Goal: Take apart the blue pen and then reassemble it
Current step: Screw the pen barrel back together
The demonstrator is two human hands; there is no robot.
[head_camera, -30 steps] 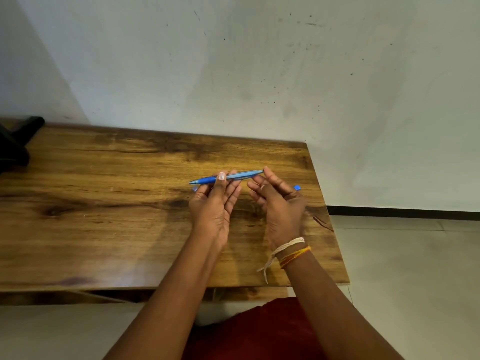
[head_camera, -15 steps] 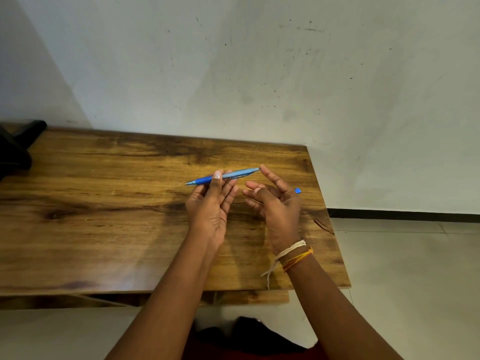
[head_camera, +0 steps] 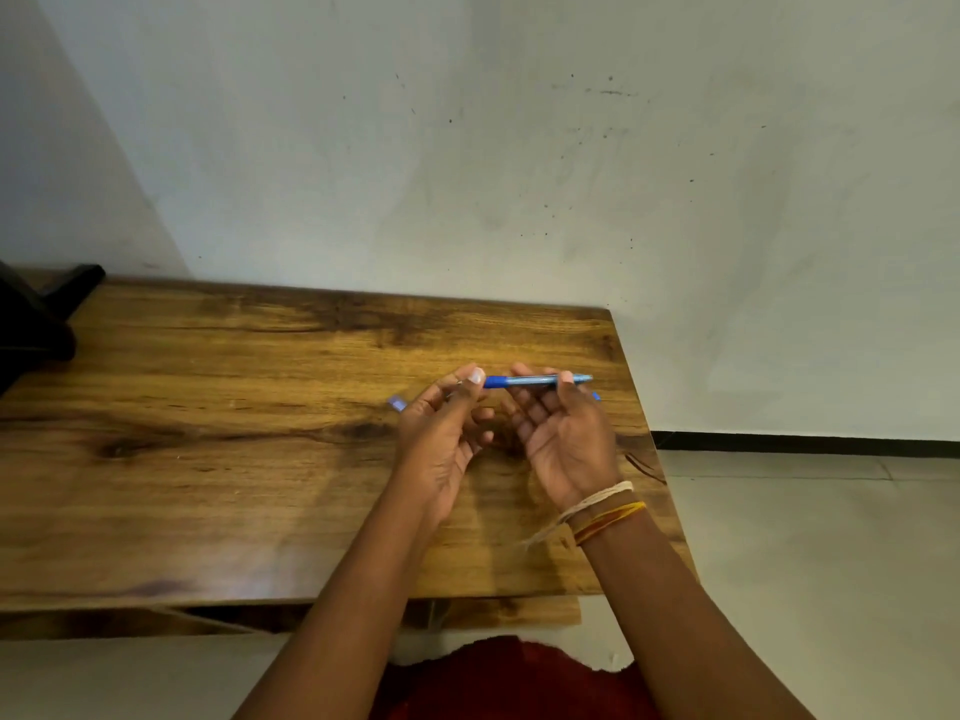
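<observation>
The blue pen [head_camera: 524,381] is held level above the wooden table [head_camera: 218,459], right of its middle. My left hand [head_camera: 441,433] pinches the pen's left end between thumb and fingertips. My right hand [head_camera: 566,439], palm up, grips the pen near its right end, whose tip sticks out past the fingers. A small blurred blue piece [head_camera: 397,403] lies on the table just left of my left hand. Another small blue piece [head_camera: 596,396] shows on the table behind my right hand, mostly hidden.
A dark object [head_camera: 36,324] sits at the table's far left corner. The table's right edge [head_camera: 649,433] runs close to my right hand, with tiled floor beyond. A pale wall stands right behind the table.
The pen has moved to the right. It was held by my left hand alone, pointing left; now my right hand has closed on it and my left hand sits at its left end.
</observation>
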